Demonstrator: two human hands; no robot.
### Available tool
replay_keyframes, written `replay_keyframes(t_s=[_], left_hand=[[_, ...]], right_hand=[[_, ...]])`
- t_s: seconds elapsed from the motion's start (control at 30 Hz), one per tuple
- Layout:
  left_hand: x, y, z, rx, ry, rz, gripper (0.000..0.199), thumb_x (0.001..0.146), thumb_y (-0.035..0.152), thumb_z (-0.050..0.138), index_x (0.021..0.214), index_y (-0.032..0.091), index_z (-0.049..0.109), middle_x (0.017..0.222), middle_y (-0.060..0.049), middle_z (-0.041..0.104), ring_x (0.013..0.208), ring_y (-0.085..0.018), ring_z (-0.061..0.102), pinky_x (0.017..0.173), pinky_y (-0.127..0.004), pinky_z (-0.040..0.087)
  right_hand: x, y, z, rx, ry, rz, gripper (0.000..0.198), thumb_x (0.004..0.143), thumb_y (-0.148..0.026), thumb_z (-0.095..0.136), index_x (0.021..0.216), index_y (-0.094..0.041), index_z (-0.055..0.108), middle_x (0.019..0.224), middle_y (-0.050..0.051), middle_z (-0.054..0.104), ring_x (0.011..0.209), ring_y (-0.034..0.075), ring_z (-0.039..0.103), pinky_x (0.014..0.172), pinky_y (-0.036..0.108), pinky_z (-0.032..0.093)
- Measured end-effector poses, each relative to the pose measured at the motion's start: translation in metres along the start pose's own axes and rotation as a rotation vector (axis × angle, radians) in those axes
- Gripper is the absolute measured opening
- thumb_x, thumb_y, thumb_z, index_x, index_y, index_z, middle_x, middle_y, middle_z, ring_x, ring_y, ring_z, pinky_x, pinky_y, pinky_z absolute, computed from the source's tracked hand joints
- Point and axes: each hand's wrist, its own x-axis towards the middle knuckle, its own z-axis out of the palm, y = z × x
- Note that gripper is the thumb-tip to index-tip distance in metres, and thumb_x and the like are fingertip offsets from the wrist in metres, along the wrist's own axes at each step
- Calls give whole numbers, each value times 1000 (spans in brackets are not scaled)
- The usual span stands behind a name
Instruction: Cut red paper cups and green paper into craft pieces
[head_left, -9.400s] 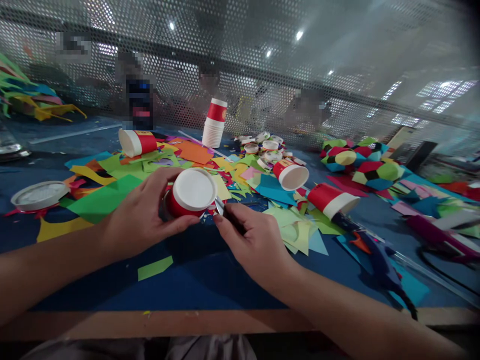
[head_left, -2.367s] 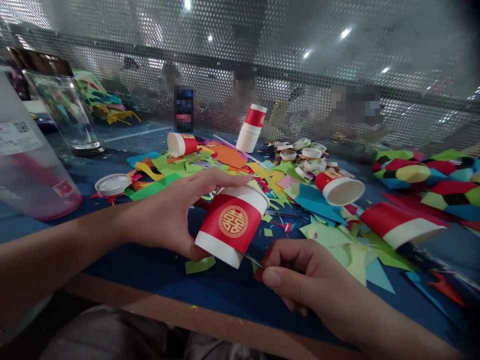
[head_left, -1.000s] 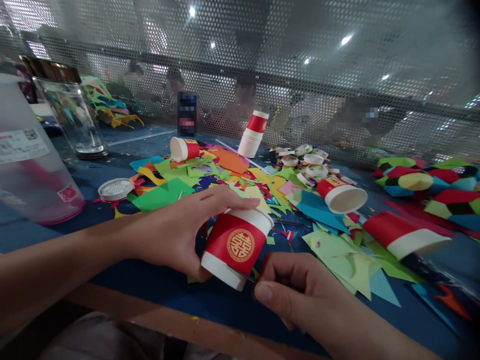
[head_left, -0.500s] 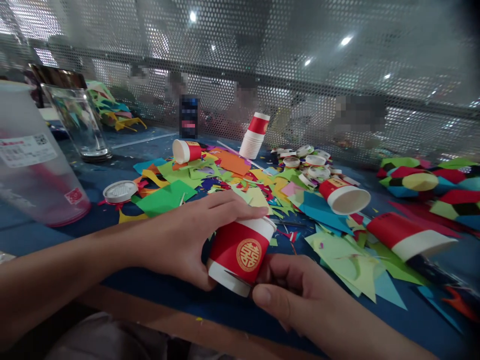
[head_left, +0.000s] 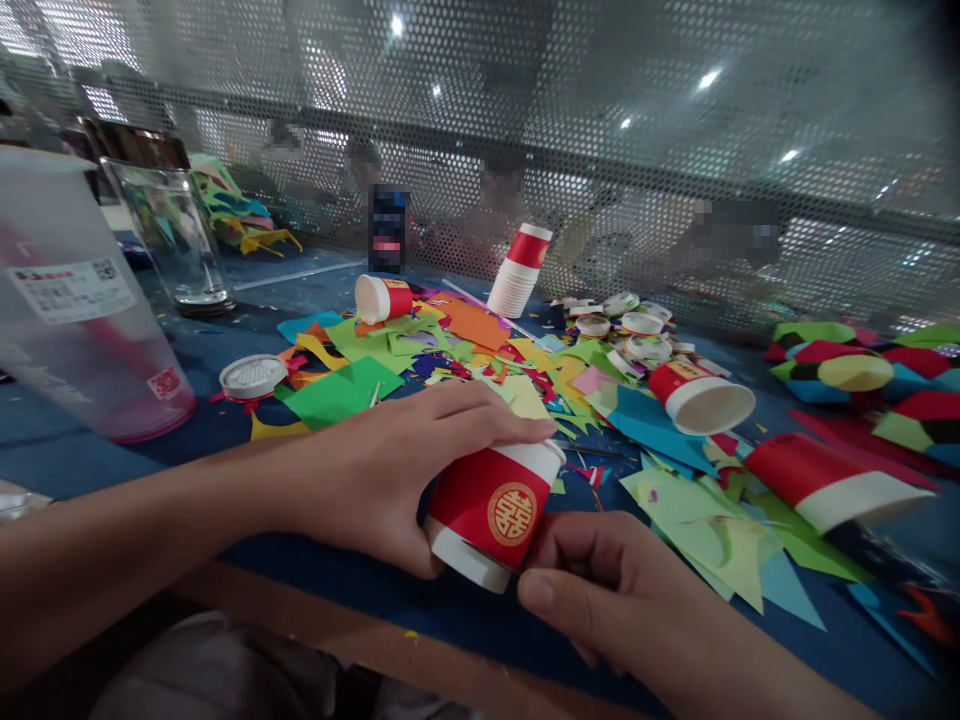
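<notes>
A red and white paper cup with a gold round emblem lies tilted between my two hands, just above the table's near edge. My left hand wraps over it from the left, fingers along its far end and thumb at its near white end. Against the cup's lower right side, my right hand is closed, its fingers curled and its thumb by the red band's edge. A thin dark gap shows between the red band and the near white part. The right fingertips are partly hidden behind the cup.
Coloured paper scraps cover the middle of the blue table. Two red cups lie at right, the nearer cup beside paper offcuts. Beyond stand a leaning cup stack and cut cup bottoms. A plastic tumbler stands left.
The whole view has shifted slightly, so everything sits a little further right. The cup has turned slightly in my hands, and both hands keep nearly the same hold.
</notes>
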Motion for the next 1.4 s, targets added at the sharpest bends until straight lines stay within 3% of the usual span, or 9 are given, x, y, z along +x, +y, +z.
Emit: replay_keyframes(t_s=[0.17,0.5,0.7,1.03,1.13,1.23,1.4], left_hand=[[0,0,0,27,-4,-9,98,62,24,79,147,27,30,143,-9,44,133,-29,43,111,-41,37],[0,5,-2,106,-59,-66,92,68,27,77,148,22,30,147,-8,43,138,-27,37,113,-38,33],[0,7,-2,105,-44,-72,91,69,27,77,147,22,32,144,-8,44,135,-24,41,112,-34,34],[-1,4,-4,112,-34,-27,88,70,19,69,149,24,31,150,-9,39,138,-28,38,118,-43,26],[0,-1,-3,28,36,-4,101,69,23,73,153,25,18,157,-9,30,144,-32,29,120,-46,24],[1,-8,0,-160,104,-64,117,63,33,83,153,26,8,160,-12,23,146,-34,25,119,-50,23],[6,-15,5,-440,89,-110,104,62,30,81,147,21,22,145,-13,45,130,-31,50,113,-46,37]], right_hand=[[0,-2,1,20,25,0,51,69,-64,74,61,-19,51,55,-5,44,51,7,33,46,23,23],[4,7,-6,36,-68,2,47,74,-63,69,67,-18,55,53,-6,45,46,7,34,41,22,21],[4,3,-4,32,-47,-15,48,70,-62,74,64,-19,53,52,-7,43,45,6,30,40,24,17],[6,7,-4,68,-15,-11,49,68,-61,77,60,-18,54,46,-7,43,41,5,29,37,21,16],[8,15,-8,115,-26,-26,50,70,-63,74,64,-17,57,48,-7,45,42,4,31,37,19,18],[8,22,-10,203,-42,-68,49,75,-64,71,71,-15,63,51,-6,48,42,4,32,38,17,19],[7,21,-10,333,-102,-127,52,70,-64,74,75,-13,66,51,-6,47,41,4,33,36,17,19]])
